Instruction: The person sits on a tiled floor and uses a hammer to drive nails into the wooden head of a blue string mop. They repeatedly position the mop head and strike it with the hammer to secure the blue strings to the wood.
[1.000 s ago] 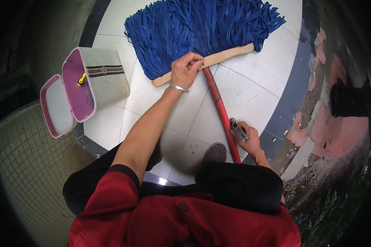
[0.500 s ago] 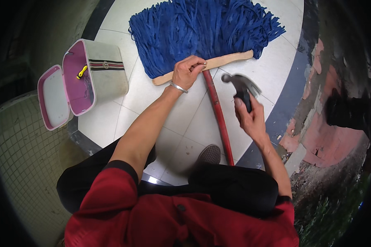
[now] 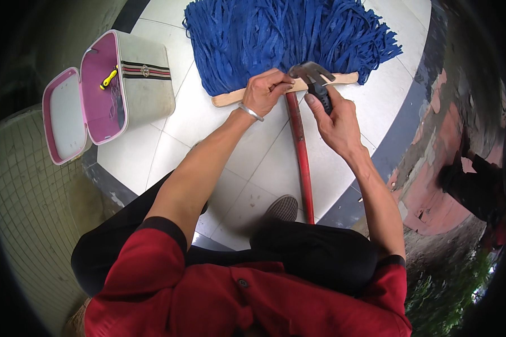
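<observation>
A wide mop with blue cloth strips [image 3: 287, 39] lies on the floor ahead of me. Its pale wooden crossbar [image 3: 230, 99] meets a red pole [image 3: 300, 160] that runs back toward my knees. My left hand [image 3: 262, 93], with a silver bangle at the wrist, rests at the crossbar near that joint. Its thumb and fingers are pinched together; whatever is between them is too small to name. In my right hand [image 3: 341, 124] is a claw hammer [image 3: 314, 78], gripped by its black handle. The hammer head is over the crossbar, just right of my left fingertips.
To the left, a white box [image 3: 154, 95] lies on its side, its pink-lined lid [image 3: 67, 118] swung open. Inside are a yellow-handled tool [image 3: 108, 79] and thin wire. Dark border tiles [image 3: 391, 132] edge the pale floor. Beyond them stands a peeling pink surface [image 3: 433, 205].
My right hand has brought the hammer up and left, from beside the pole to the crossbar by my left fingers. My left hand keeps its pinch there. The whole view has shifted slightly.
</observation>
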{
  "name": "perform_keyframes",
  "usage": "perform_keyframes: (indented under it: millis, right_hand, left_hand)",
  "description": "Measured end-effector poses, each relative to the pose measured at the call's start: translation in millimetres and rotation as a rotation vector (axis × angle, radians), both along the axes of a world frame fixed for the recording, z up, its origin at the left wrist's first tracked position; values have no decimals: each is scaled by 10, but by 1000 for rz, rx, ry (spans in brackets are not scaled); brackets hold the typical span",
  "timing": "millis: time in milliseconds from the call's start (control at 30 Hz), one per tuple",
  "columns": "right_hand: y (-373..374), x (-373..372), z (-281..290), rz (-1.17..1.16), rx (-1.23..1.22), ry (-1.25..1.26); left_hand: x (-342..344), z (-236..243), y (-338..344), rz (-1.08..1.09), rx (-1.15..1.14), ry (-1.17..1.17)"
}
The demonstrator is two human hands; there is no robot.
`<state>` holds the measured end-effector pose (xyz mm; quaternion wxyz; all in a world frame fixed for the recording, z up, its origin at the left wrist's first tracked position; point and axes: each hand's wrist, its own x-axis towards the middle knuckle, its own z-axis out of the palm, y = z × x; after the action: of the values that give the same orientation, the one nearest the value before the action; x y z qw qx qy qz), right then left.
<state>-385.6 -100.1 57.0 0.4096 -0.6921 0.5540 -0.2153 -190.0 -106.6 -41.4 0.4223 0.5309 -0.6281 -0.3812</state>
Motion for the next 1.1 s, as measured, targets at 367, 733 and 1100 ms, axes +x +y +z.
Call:
perform_keyframes:
  millis: [367,733,1100]
  right_hand:
    - [169,-139,-313,-278,267,-105]
    - [244,-171,-246,-291,257,-58]
    - [265,-167,-244,-217,141,-36]
  left_hand:
    - [1,-57,-3,-6,56,45]
    - [28,-80,-49,-47,21,1]
    - [10,-104,-57,-61,-170,-48]
